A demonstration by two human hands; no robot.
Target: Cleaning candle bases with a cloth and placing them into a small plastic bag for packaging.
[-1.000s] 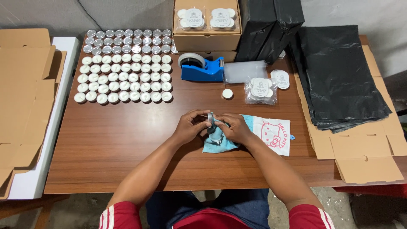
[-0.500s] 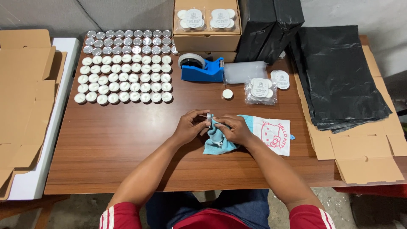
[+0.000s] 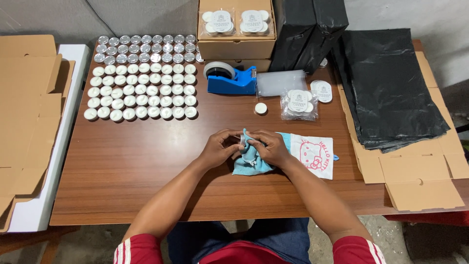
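Observation:
My left hand (image 3: 218,148) pinches a small silver tealight cup (image 3: 242,140) at the middle of the wooden table (image 3: 132,161). My right hand (image 3: 271,148) presses a light blue cloth (image 3: 248,163) against that cup; the cloth's white printed end lies flat to the right. Most of the cup is hidden by my fingers and the cloth. Rows of tealights (image 3: 141,78), silver at the back and white in front, fill the far left of the table.
A blue tape dispenser (image 3: 229,79), a loose tealight (image 3: 261,108), clear bags (image 3: 281,82) and a packed bag of tealights (image 3: 298,103) lie behind my hands. Cardboard boxes (image 3: 237,44) stand at the back, black plastic bags (image 3: 391,88) at right, flat cartons (image 3: 29,107) at left.
The cloth has bunched up higher around the cup and my fingers have shifted slightly on it. Both hands stay at the same place.

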